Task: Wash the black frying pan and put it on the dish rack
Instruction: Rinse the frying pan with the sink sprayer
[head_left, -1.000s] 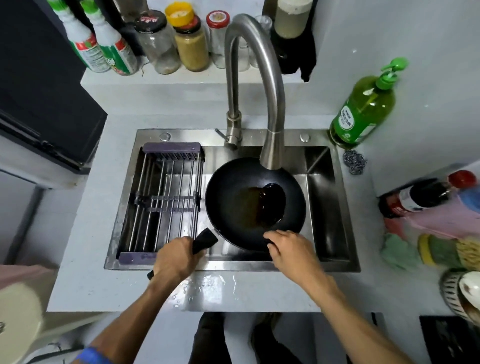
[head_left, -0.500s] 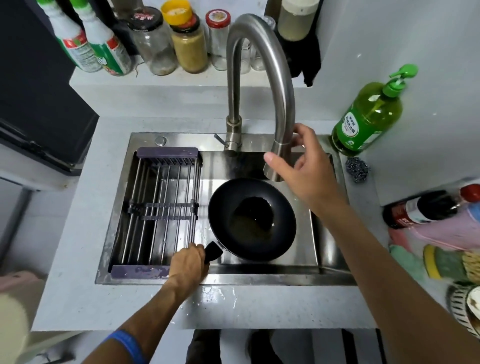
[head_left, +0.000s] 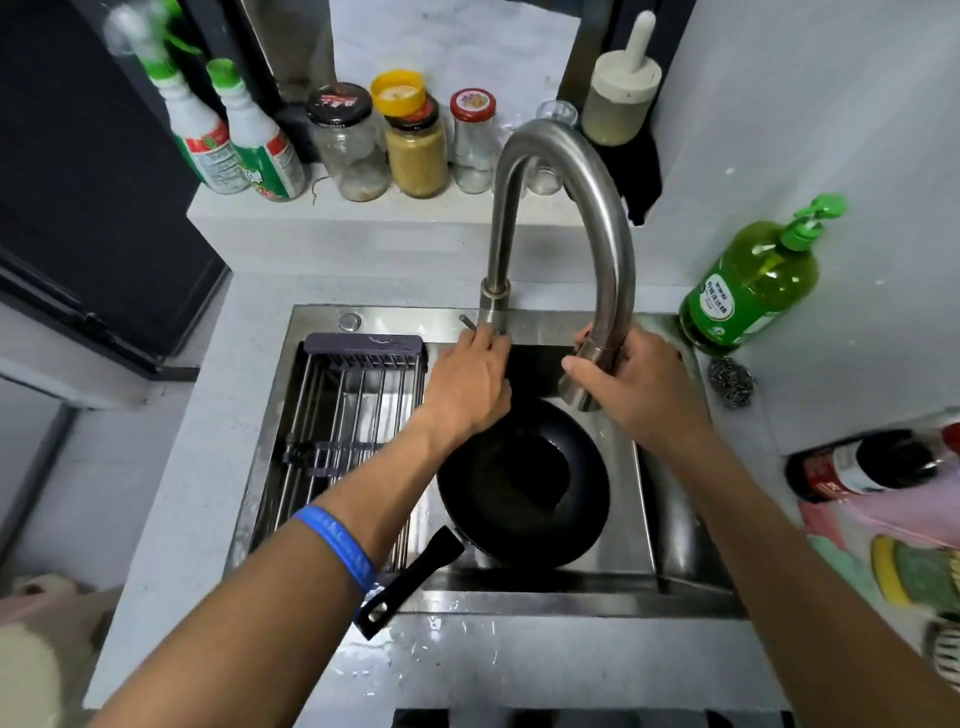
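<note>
Nearest, the wet front edge of the surface carries beads of water, and the frying pan's handle juts out over the sink rim with neither hand on it; a careless forearm could knock that handle and tip the pan. The black frying pan sits loose in the sink basin, just beside the dish rack on its left, with what looks like a dark pool of liquid in its bowl (oily residue, I judge); a hard jet hitting it could splash that out over the surface. Farther in, the left hand reaches to the faucet's base with fingers curled at the small lever, though whether it truly grips it I cannot tell; the right hand is wrapped round the spout head, above the pan's far rim. If the lever opens too far, the spout may spray past the pan; the soap bottle and steel scourer sit beyond, untouched.
</note>
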